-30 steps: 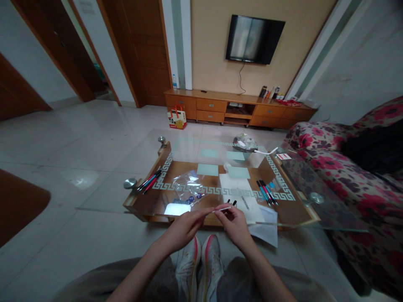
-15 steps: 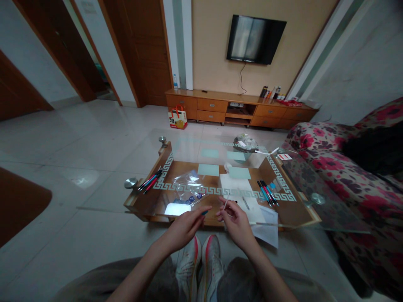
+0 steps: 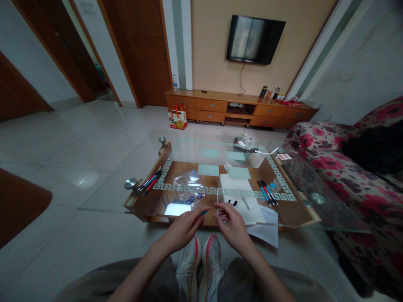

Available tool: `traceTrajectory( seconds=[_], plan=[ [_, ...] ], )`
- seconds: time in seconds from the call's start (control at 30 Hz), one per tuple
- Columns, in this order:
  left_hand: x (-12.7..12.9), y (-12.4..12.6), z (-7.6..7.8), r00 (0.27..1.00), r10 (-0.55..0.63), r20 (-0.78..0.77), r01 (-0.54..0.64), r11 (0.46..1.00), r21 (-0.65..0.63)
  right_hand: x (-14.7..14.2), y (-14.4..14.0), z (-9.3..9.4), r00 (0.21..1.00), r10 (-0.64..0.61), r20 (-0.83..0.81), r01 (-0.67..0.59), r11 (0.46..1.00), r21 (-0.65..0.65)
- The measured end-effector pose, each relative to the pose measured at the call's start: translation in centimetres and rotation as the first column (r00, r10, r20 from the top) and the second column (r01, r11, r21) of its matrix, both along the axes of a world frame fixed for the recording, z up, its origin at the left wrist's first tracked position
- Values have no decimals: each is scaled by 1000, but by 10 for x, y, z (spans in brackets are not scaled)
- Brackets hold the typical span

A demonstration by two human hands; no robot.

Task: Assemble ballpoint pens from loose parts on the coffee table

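Observation:
Over the near edge of the glass table, my left hand (image 3: pixel 188 221) is closed on a short blue pen part (image 3: pixel 204 212), mostly covered by the fingers. Facing it a small distance away, my right hand (image 3: pixel 232 221) pinches a thin white pen refill (image 3: pixel 217 196) that points upward. Just beyond the right hand are small black pen parts (image 3: pixel 234 204), and a grey pen-like piece (image 3: pixel 246 203) lies over white paper (image 3: pixel 229 184). Groups of blue, red and black pens lie at the left (image 3: pixel 151 182) and right (image 3: pixel 267 193).
A clear plastic bag (image 3: pixel 187 184) lies left of the paper, near a bright white rectangle (image 3: pixel 177 209). At the table's far side sits a bowl with crumpled plastic (image 3: pixel 245 143). A flowered sofa (image 3: pixel 352 167) stands at the right, a TV cabinet (image 3: pixel 210 105) behind.
My right hand has turned and shifted slightly left, bringing the refill more upright. The black parts beside it now show more fully. My left hand has barely moved.

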State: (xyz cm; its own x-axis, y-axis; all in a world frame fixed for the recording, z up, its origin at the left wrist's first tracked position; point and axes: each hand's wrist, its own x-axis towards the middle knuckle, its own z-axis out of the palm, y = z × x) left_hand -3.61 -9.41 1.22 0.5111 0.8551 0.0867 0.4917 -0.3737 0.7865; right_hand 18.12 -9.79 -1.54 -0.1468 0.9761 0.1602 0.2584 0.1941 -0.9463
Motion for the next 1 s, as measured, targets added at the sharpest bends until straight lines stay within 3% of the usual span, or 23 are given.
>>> traceTrajectory(
  seconds=[0.4, 0.63, 1.0],
  plan=[
    [2, 0, 5, 998, -12, 65, 11, 1000, 24, 0, -1, 3, 984, 77, 159, -93, 991, 97],
    [1, 0, -1, 1000, 9, 29, -9, 1000, -2, 6, 2, -11, 954, -5, 300, -66, 972, 225],
    [0, 1, -1, 995, 85, 45, -84, 996, -33, 12, 4, -21, 920, -93, 380, -9, 966, 259]
  ],
)
